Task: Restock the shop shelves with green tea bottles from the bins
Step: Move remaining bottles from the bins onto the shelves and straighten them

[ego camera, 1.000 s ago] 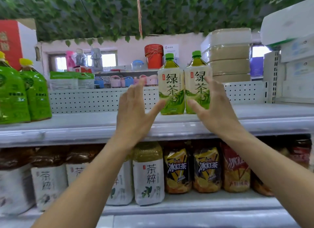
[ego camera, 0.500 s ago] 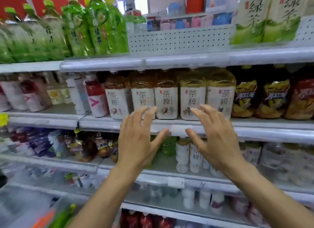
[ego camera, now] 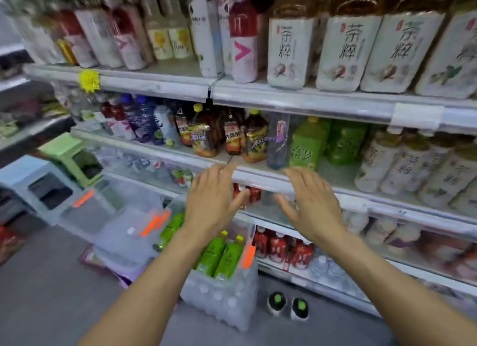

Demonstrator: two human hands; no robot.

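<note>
Both hands are empty and held out in front of the shelving, palms down, fingers straight and spread. The left hand (ego camera: 214, 201) and right hand (ego camera: 312, 206) are side by side with a gap between, thumbs toward each other, touching nothing visible. Task stock: two green tea bottles (ego camera: 220, 255) with yellow caps stand upright in a clear bin (ego camera: 252, 227) with orange latches, low down under the left hand. The bin appears to sit on a shrink-wrapped water pack (ego camera: 222, 301). A third green bottle (ego camera: 170, 229) lies tilted just left of them, can't tell which bin. Another clear bin (ego camera: 121, 232) is further left. The shelf (ego camera: 260, 178) behind the fingertips carries green-label bottles (ego camera: 307, 145) beside dark iced-tea bottles (ego camera: 206, 139), and the row above has white-label tea bottles (ego camera: 343, 51). Two shoes (ego camera: 287, 304) are on the floor at the shelf base. A green stool (ego camera: 64, 149) and a blue-grey stool (ego camera: 25, 175) stand far left. Motion blur, small print unreadable.
</note>
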